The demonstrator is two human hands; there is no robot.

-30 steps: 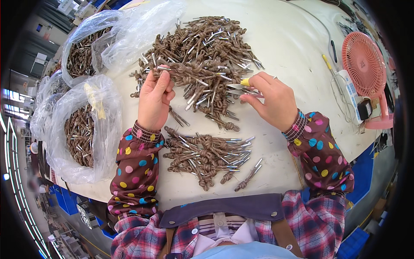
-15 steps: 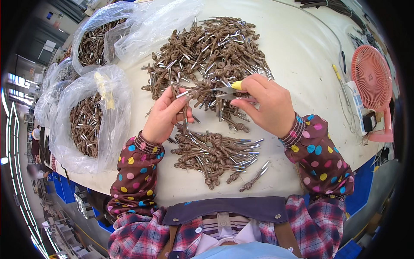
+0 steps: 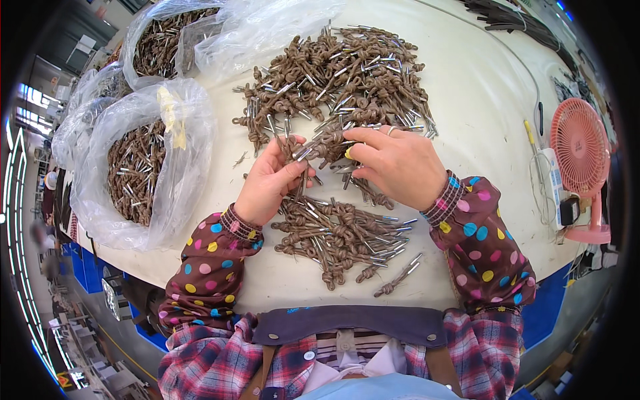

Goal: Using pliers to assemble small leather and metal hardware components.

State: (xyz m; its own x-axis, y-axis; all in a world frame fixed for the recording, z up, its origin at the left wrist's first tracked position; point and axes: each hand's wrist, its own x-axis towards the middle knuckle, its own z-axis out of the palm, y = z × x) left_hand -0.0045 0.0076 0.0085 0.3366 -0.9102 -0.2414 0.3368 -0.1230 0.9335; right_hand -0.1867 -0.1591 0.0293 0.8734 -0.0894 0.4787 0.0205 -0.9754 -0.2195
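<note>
Two bare hands work above the middle of a cream table [image 3: 480, 100]. The left hand [image 3: 273, 179] pinches knotted brown cords [image 3: 327, 147] with metal tips. The right hand [image 3: 399, 167] curls against their other end, around a mostly hidden tool showing a yellow bit. Just beyond, toward the far edge, spreads a large heap [image 3: 360, 67] of similar cords, crowding the hands; a smaller pile [image 3: 340, 237] lies nearer the front edge, one loose cord [image 3: 395, 279] at its right. Clear plastic bags full of cords line the left edge. Near the right edge stand a pink fan [image 3: 579, 147] and white power strip [image 3: 553, 179]; dark strips [image 3: 517, 23] lie at the far right corner.
</note>
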